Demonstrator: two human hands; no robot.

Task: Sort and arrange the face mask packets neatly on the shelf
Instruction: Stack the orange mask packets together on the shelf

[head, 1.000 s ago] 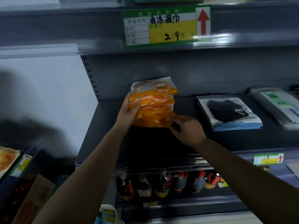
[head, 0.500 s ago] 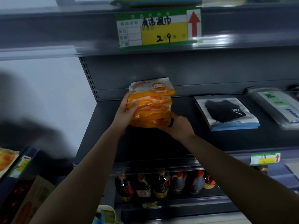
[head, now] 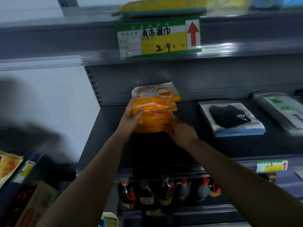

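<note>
Orange mask packets, stacked and fanned, sit on the dark shelf toward its left end, close to the back panel. The left hand clasps the stack's left edge, thumb on top; the right hand presses its lower right corner. Well apart to the right lie black mask packets, then white packets beyond.

The price tag on the upper shelf edge bears handwritten 清洁湿巾, the number 29 and a red up arrow. The black mask packet at right reads "UKE". The far-right packet reads "FACE MASK", blurred.
</note>
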